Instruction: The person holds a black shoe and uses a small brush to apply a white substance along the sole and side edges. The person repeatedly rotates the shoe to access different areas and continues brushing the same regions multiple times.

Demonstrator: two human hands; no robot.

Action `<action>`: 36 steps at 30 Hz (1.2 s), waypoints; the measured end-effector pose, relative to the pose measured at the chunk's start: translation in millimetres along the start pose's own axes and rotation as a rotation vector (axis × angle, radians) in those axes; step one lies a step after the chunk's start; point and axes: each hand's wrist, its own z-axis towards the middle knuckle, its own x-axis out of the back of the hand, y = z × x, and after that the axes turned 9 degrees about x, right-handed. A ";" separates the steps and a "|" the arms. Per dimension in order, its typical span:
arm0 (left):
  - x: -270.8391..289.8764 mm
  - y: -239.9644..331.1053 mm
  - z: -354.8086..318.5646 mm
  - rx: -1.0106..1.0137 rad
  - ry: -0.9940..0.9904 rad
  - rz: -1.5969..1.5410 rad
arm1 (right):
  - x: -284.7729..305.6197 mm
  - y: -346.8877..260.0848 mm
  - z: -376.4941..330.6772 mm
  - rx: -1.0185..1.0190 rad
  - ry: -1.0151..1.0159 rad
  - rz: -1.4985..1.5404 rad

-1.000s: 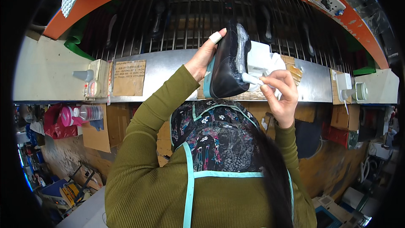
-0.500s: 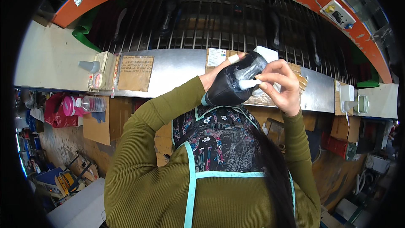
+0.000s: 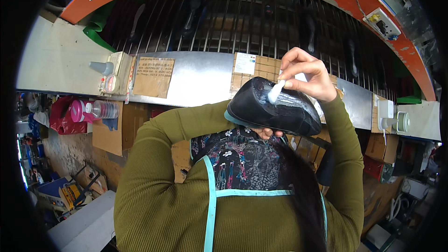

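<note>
A black shoe upper (image 3: 261, 110), teal along one edge, is held tilted in front of my chest. My left hand (image 3: 267, 133) grips it from beneath; only some fingertips show below the shoe, and the rest of the hand is hidden. Above it, my right hand (image 3: 308, 74) pinches a small brush (image 3: 276, 91) with a thick white head. The brush head touches the shoe's upward-facing side, where a wet whitish film is smeared. What handle the brush has is mostly covered by my fingers.
Beyond the metal ledge (image 3: 196, 77) runs a rack of metal rods (image 3: 224, 16) with dark forms on it. Cardboard pieces (image 3: 153, 77) lie on the ledge. A beige box (image 3: 120, 67) stands at left, a white and green container (image 3: 400, 120) at right. A plastic bottle (image 3: 103, 109) sits lower left.
The shoe has turned from end-up to lying lengthwise, its long side now facing up. My left hand has gone from its far side to underneath. My right hand has risen slightly with the brush.
</note>
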 end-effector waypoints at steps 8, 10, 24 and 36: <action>27.3 -2.5 4.9 0.234 -0.146 -0.460 | 0.8 -6.4 2.1 -0.085 -0.037 -0.056; 27.3 -4.0 3.9 0.235 -0.148 -0.472 | 0.1 -5.4 1.5 -0.079 -0.044 -0.056; 25.6 -8.9 1.9 0.210 -0.104 -0.462 | 2.1 11.8 -5.5 -0.089 -0.169 -0.021; 14.7 -13.1 -4.3 0.059 0.158 -0.406 | 26.2 -9.2 -28.1 -0.075 -0.111 -0.206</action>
